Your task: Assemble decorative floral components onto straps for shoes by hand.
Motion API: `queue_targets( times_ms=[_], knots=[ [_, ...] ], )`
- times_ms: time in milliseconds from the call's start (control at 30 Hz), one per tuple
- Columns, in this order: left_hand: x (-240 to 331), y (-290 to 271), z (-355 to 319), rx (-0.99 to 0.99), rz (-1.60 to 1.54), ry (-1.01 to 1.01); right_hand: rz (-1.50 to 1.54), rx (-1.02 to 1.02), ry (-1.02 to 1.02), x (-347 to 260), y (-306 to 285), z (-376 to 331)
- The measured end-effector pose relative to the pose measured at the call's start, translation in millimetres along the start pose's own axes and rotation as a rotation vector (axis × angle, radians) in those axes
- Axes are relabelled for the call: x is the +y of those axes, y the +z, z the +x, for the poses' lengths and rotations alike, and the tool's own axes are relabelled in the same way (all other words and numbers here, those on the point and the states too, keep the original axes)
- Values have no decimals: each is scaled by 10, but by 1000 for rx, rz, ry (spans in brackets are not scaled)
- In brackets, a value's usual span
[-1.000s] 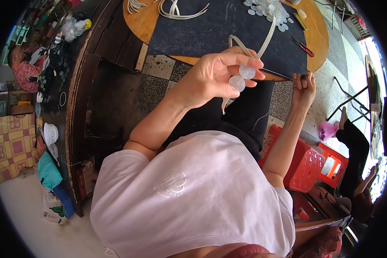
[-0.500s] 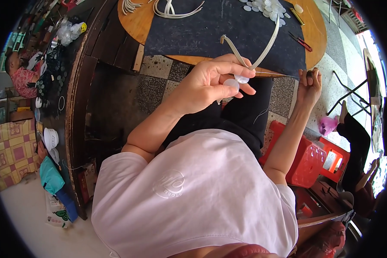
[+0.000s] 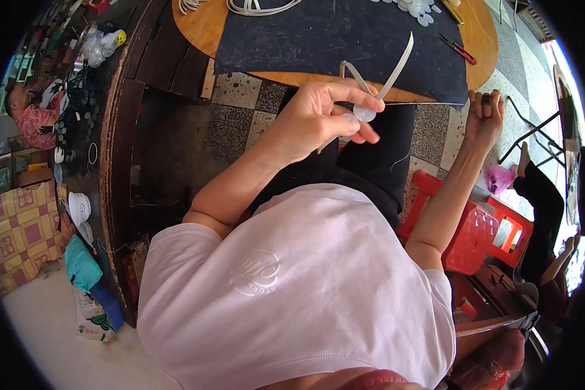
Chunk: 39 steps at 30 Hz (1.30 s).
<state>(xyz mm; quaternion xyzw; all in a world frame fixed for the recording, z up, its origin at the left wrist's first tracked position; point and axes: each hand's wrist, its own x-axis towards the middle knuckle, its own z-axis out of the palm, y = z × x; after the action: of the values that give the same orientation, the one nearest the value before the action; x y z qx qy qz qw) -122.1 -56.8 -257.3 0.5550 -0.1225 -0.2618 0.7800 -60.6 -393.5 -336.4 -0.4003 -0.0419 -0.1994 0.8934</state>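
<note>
Over my lap, my left hand (image 3: 325,120) is closed in a pinch on a thin, cream-coloured curved band (image 3: 396,68), whose ends stick up past the fingers. Two round translucent white discs (image 3: 364,114) sit at the fingertips of that hand. A fine thread (image 3: 429,103) runs taut from there toward my right hand (image 3: 485,120), which is held out to the right with its fingers curled in and a dark ring or wrap on one finger. Whatever lies inside the right fingers, beyond the thread, is too small to make out.
Ahead stands a wooden table with a dark mat (image 3: 292,49). On it lie more cream bands (image 3: 260,9), a pile of translucent discs (image 3: 417,9) and red-handled pliers (image 3: 458,49). Red stools (image 3: 471,237) stand at my right, a dark cabinet (image 3: 120,130) at my left. Other people sit on both sides.
My right hand has moved a little outward to the right, the thread still stretched between both hands. The band has turned slightly in my left fingers, and the view has shifted a little.
</note>
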Motion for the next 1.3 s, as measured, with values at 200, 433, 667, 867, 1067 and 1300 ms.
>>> queue_targets(
  times_ms=[200, 433, 667, 867, 1067, 1300],
  knots=[
    [23, -28, 91, -50, -60, 10, -3, 14, 14, 132, -76, 87],
    [-46, 13, 96, 11, 54, 84, -17, 9, 26, 204, -103, 56],
    [-42, 83, 82, 103, 99, 47, -67, 31, 32, 202, -231, -27],
    [78, -198, -8, 271, 12, 152, -157, -55, 396, -380, -595, -423],
    [318, -1575, -551, 523, -95, 192, -224, 414, 342, -1391, -2482, -1213],
    [666, -4433, -2334, 688, -685, 289, 52, 803, 200, -2884, -4128, -2121]
  ],
)
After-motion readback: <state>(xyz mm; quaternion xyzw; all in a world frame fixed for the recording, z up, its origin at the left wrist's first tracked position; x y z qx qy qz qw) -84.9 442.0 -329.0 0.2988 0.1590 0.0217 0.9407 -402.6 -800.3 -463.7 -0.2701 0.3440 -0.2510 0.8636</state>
